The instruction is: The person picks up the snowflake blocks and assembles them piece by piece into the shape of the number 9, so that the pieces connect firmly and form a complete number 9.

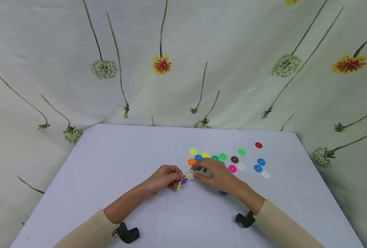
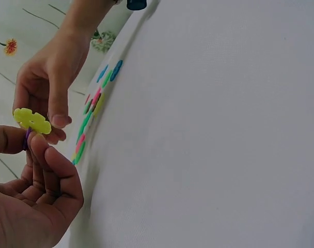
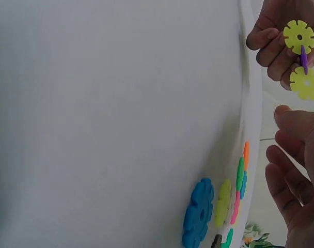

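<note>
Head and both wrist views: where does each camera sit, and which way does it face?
Head: on the head, facing forward and down at the white table; left hand, right hand and sleeves show.
Left wrist: on that wrist, facing the left hand, right hand beyond.
Right wrist: on that wrist, facing the right hand, left hand beyond.
Both wrist views share the purple disc and a yellow disc.

I could see only a sliver of one blue disc (image 1: 223,193) under the right wrist (image 1: 237,186), and the left hand (image 1: 164,180) covered part of the purple disc (image 1: 184,180).
</note>
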`<action>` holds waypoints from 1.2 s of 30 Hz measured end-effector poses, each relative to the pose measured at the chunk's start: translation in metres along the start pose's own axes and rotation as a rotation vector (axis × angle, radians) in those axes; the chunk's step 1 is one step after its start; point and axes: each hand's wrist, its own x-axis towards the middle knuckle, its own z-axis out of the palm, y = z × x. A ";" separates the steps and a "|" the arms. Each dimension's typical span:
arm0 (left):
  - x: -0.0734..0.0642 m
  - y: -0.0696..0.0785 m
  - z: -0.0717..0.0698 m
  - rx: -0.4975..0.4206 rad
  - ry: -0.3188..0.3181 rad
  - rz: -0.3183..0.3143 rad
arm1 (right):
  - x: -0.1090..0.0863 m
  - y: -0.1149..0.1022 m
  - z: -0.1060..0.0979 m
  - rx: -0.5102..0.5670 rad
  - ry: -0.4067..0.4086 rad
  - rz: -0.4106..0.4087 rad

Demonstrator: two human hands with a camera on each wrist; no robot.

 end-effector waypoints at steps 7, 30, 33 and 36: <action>-0.003 0.000 -0.003 -0.006 0.015 -0.006 | 0.015 0.009 -0.001 -0.144 -0.044 0.112; -0.006 -0.001 -0.009 -0.027 0.039 -0.041 | 0.049 0.027 0.008 -0.128 -0.079 0.261; -0.007 -0.002 -0.011 -0.025 0.042 -0.041 | 0.046 0.027 0.011 -0.111 -0.059 0.256; -0.007 -0.004 -0.012 -0.018 0.046 -0.041 | 0.043 0.026 0.014 -0.046 -0.036 0.232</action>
